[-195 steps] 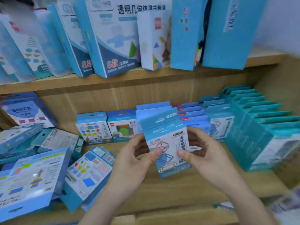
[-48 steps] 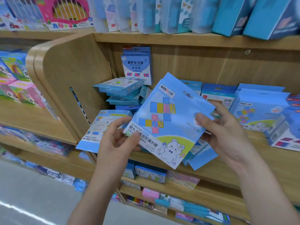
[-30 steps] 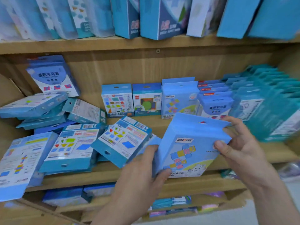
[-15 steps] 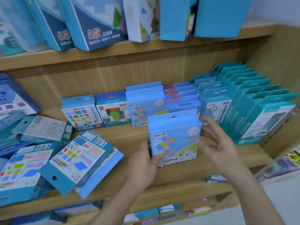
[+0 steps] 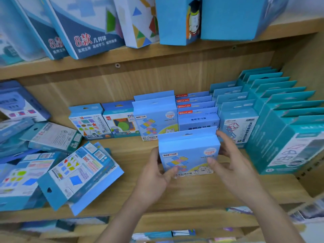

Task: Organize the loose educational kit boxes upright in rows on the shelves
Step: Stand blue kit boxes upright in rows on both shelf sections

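A light blue kit box (image 5: 188,151) with coloured squares and a bear on its front stands upright on the wooden shelf (image 5: 192,190). My left hand (image 5: 154,176) grips its left edge and lower corner. My right hand (image 5: 226,163) holds its right side, thumb on the front and fingers behind. The box is in front of a row of upright blue boxes (image 5: 155,118) with the same print. Loose boxes (image 5: 77,172) lie flat and tilted at the left of the shelf.
Rows of upright teal boxes (image 5: 284,130) fill the right end of the shelf. More upright boxes (image 5: 91,123) line the back wall. Large boxes (image 5: 87,27) stand on the shelf above. A lower shelf holds further packages (image 5: 163,234).
The box has moved from tilted in both hands at the left end to upright on the shelf, in front of the matching row. The view swung right.
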{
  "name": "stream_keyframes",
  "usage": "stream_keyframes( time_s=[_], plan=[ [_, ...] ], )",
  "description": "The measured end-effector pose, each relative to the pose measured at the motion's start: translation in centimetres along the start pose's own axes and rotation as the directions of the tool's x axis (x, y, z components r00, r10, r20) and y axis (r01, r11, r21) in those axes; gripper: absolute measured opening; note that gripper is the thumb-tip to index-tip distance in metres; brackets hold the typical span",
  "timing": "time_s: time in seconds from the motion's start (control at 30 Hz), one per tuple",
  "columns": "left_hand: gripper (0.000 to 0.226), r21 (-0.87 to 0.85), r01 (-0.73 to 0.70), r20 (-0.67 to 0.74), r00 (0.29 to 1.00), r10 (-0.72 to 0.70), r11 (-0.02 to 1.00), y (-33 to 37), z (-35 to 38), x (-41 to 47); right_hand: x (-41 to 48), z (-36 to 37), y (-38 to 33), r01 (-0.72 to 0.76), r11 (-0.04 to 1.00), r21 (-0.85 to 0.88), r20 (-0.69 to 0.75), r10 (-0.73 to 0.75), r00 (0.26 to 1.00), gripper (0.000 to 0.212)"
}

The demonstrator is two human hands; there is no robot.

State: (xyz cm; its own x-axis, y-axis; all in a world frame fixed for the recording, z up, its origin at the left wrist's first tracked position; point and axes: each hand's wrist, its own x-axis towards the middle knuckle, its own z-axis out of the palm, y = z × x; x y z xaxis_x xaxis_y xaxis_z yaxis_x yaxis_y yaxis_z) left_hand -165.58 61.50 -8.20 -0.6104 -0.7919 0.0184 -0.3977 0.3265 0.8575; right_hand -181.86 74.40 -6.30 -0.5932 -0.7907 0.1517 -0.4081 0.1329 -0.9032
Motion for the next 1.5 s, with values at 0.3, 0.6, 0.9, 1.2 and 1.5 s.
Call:
stream_keyframes(
  time_s=[0.3, 0.6, 0.9, 1.2, 1.5],
  plan=[
    [0.047, 0.157, 0.037, -0.283, 0.959, 0.009, 0.987, 0.8, -8.0, 3.1, 2.5, 1.1, -1.6, 0.173, 0.979, -0.107, 0.003, -0.174, 0.985, 0.059],
    [0.049, 0.027, 0.118, -0.184, 0.977, -0.111, 0.993, -0.4, -8.0, 7.1, 4.4, 2.2, -1.2, 0.196, 0.952, -0.233, 0.056, -0.188, 0.980, 0.056],
    [0.029, -0.383, 0.128, -0.126, 0.974, -0.189, 0.915, 2.2, -10.4, 4.9, 3.4, 7.1, -1.1, -0.113, 0.981, 0.157, 0.313, 0.059, 0.948, 0.013],
    [0.028, -0.558, 0.118, -0.076, 0.978, -0.192, 0.821, 2.6, -10.1, 3.3, 4.3, 11.5, -3.1, -0.255, 0.776, 0.577, 0.271, 0.113, 0.956, 0.026],
    [0.027, -0.557, 0.130, -0.070, 0.977, -0.202, 0.820, 2.7, -10.5, 3.3, 4.6, 11.4, -4.4, -0.254, 0.739, 0.624, 0.302, 0.071, 0.951, 0.043]
  ],
)
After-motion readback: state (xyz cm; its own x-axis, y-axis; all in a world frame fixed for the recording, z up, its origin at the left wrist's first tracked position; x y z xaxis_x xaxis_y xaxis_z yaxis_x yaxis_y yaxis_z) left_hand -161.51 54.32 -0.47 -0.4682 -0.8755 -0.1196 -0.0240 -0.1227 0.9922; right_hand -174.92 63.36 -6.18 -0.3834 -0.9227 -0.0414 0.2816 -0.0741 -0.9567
